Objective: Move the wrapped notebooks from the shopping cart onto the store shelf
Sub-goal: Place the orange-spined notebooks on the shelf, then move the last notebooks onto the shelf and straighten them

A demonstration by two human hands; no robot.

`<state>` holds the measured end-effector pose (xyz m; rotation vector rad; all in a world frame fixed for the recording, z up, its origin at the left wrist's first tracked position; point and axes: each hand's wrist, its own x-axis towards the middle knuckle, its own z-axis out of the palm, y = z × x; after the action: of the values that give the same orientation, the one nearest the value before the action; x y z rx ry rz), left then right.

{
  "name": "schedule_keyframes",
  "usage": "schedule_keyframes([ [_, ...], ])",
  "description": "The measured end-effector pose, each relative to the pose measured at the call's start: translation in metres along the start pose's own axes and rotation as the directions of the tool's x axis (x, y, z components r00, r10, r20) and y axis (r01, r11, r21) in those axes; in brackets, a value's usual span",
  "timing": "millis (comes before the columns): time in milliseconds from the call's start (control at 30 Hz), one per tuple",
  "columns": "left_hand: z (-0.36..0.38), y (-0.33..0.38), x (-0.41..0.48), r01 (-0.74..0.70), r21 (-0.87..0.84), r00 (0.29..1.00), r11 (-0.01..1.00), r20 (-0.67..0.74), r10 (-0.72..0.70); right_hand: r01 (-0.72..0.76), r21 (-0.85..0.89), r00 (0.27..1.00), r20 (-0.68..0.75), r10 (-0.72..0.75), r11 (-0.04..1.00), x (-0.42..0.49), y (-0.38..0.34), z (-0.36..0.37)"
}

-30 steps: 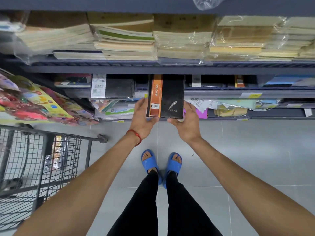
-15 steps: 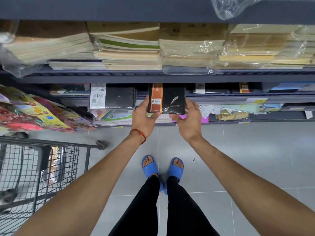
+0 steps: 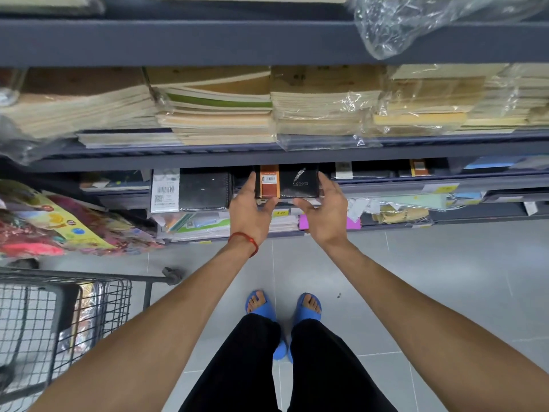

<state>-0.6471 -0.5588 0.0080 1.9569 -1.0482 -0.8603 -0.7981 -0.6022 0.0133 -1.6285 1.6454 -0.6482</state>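
Grey steel store shelf (image 3: 386,188) spans the middle of the frame, the wire shopping cart (image 3: 44,322) sits at lower left. At centre, I hold a black wrapped notebook (image 3: 286,184) half onto the shelf: my left hand (image 3: 249,215) and right hand (image 3: 326,212) curl around its two sides, equally near. Its long axis appears to run into the shelf, straight away from my fingers, beside another black notebook (image 3: 205,190).
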Motion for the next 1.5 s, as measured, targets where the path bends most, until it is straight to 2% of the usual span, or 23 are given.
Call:
schedule_keyframes([
  [167,-0.009,0.005,-0.016,0.057,-0.041,0.997,0.998,0.051,-0.055,-0.051,-0.022,0.999,-0.002,0.051,0.998,-0.018,-0.007,-0.012],
  [267,-0.021,0.011,-0.038,0.066,0.031,0.998,0.997,0.021,-0.067,-0.050,-0.117,0.999,0.003,0.050,0.992,-0.039,-0.019,-0.029],
  [433,-0.044,0.026,-0.087,-0.053,0.238,0.995,0.970,0.094,0.031,0.152,-0.290,0.987,0.102,-0.128,0.945,-0.084,-0.040,-0.057],
  [567,-0.058,0.039,-0.128,-0.129,0.436,0.991,0.891,0.095,0.097,0.290,-0.378,0.954,0.181,-0.237,0.879,-0.114,-0.049,-0.080],
  [767,-0.077,0.051,-0.198,-0.188,0.674,0.980,0.714,0.083,0.180,0.593,-0.397,0.805,0.332,-0.493,0.701,-0.155,-0.048,-0.111],
  [1000,-0.098,0.042,-0.293,-0.083,0.809,0.979,0.582,-0.044,0.200,0.746,-0.389,0.666,0.447,-0.597,0.541,-0.208,-0.047,-0.128],
  [1233,-0.139,0.015,-0.370,0.052,0.795,0.975,0.604,-0.171,0.141,0.871,-0.272,0.491,0.513,-0.704,0.409,-0.281,-0.073,-0.102],
  [1367,-0.174,-0.004,-0.399,0.101,0.798,0.968,0.594,-0.215,0.125,0.895,-0.228,0.444,0.533,-0.720,0.383,-0.323,-0.098,-0.076],
  [1500,-0.222,-0.033,-0.422,0.101,0.792,0.964,0.602,-0.228,0.138,0.899,-0.212,0.435,0.514,-0.739,0.382,-0.365,-0.126,-0.040],
])
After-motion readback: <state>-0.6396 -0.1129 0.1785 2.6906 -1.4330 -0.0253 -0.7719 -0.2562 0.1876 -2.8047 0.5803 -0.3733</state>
